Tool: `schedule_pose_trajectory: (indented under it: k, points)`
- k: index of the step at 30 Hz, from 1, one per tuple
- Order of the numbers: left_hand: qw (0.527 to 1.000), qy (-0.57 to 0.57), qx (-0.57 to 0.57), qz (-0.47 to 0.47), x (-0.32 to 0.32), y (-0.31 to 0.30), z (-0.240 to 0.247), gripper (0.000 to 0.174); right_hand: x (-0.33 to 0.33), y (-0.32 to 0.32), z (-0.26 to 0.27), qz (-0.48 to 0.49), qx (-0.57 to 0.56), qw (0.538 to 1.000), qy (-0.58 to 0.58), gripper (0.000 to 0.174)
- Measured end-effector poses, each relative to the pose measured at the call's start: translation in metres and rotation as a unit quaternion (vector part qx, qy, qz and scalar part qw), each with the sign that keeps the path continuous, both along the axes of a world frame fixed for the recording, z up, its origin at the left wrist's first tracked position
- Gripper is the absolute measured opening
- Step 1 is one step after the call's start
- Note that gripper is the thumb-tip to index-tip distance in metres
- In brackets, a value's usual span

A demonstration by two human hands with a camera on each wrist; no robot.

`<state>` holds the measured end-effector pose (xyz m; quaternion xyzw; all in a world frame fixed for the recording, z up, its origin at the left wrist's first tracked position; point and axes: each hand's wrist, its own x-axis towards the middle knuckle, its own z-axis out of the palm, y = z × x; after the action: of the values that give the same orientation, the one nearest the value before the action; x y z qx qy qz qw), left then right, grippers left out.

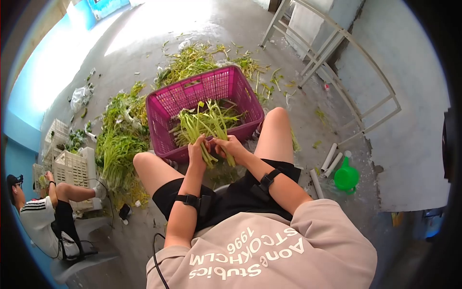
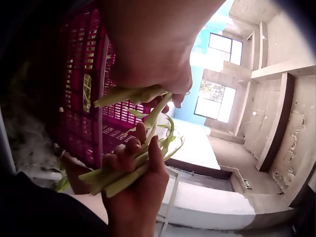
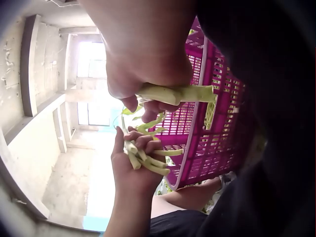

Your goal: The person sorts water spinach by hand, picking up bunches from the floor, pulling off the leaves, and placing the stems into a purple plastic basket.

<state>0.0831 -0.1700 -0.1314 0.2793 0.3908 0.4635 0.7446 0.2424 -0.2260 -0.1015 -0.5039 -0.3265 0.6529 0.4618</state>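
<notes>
Both hands are close together over the near side of a magenta plastic crate (image 1: 155, 126). My left hand (image 1: 196, 149) grips a bunch of pale green vegetable stalks (image 1: 189, 126), its cut ends pointing down toward my lap. Beside it, my right hand (image 1: 232, 146) holds a second bunch of stalks (image 1: 219, 121), fingers curled round them. In the left wrist view, thick cut ends (image 2: 114, 181) stick out of the right hand. From the right wrist, several stalk ends (image 3: 148, 160) show in the left hand. More stalks (image 1: 230, 111) lie inside the crate.
Leafy greens (image 1: 120, 144) are heaped left of the crate, with trimmings (image 1: 192, 60) scattered behind it. A person (image 1: 41, 207) sits at far left by cream crates (image 1: 72, 166). On the right are a metal frame (image 1: 353, 43), white tubes (image 1: 329, 156) and a green container (image 1: 346, 177).
</notes>
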Motion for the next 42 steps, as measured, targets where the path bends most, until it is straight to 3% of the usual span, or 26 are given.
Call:
schedule_pose_trajectory:
  k: [3, 6, 10, 14, 22, 26, 35, 42]
  points:
    - [0.997, -0.005, 0.066, 0.037, 0.009, -0.001, 0.009, 0.017, -0.001, 0.005, 0.004, -0.003, 0.012, 1.0, 0.027, 0.026]
    - [0.997, 0.002, 0.053, 0.064, 0.01, 0.001, 0.013, 0.018, 0.003, 0.005, 0.001, 0.002, -0.009, 1.0, 0.018, 0.027]
    - [0.996, -0.089, -0.021, 0.02, 0.008, -0.001, 0.017, 0.023, 0.0, 0.003, 0.003, 0.03, 0.019, 0.999, 0.042, 0.029]
    - [0.996, -0.067, 0.024, -0.05, 0.006, -0.001, 0.021, 0.024, -0.002, 0.0, 0.008, 0.042, 0.024, 0.995, 0.088, 0.031]
    - [0.988, -0.066, 0.042, 0.133, -0.015, 0.02, 0.029, 0.031, 0.002, 0.004, 0.011, 0.04, -0.014, 0.996, 0.076, 0.026]
    - [0.987, -0.062, 0.034, 0.146, -0.018, 0.017, 0.023, 0.032, 0.007, 0.002, 0.005, 0.059, -0.024, 0.991, 0.121, 0.025]
    - [0.973, -0.096, 0.036, 0.209, -0.01, 0.023, 0.023, 0.029, 0.007, 0.004, 0.005, 0.045, -0.048, 0.992, 0.11, 0.027]
    - [0.973, -0.116, 0.042, 0.195, -0.013, 0.022, 0.017, 0.03, 0.004, 0.003, 0.004, 0.051, -0.019, 0.996, 0.077, 0.024]
